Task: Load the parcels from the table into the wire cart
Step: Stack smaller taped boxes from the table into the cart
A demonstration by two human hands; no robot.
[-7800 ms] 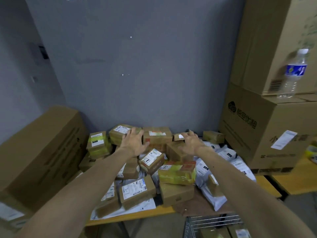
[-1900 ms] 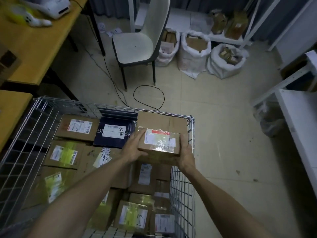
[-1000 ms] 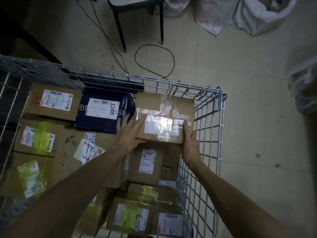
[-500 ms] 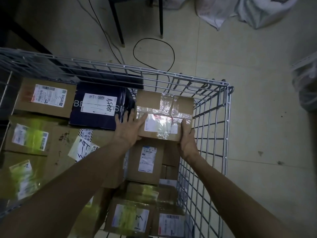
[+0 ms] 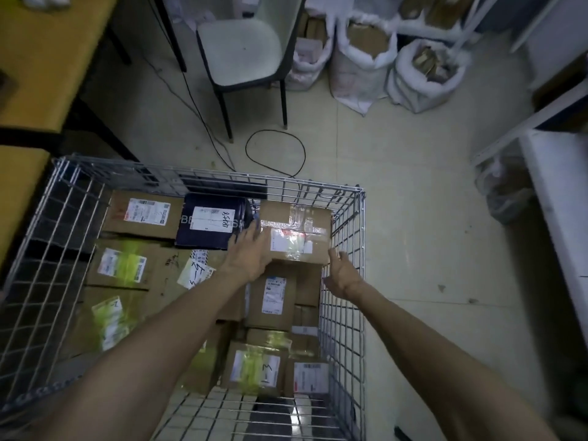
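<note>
The tape-sealed brown cardboard parcel lies in the far right corner of the silver wire cart (atop another box) — placing looks done. The left hand touches its side, fingers straight; the right hand is relaxed and empty. Next — probably lift clear and fetch another.

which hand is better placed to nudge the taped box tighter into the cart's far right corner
Left, probably. The left hand lies flat against the left side of the taped box, so it could push toward the cart wall. The right hand is open by the box's near corner, holding nothing.
</note>
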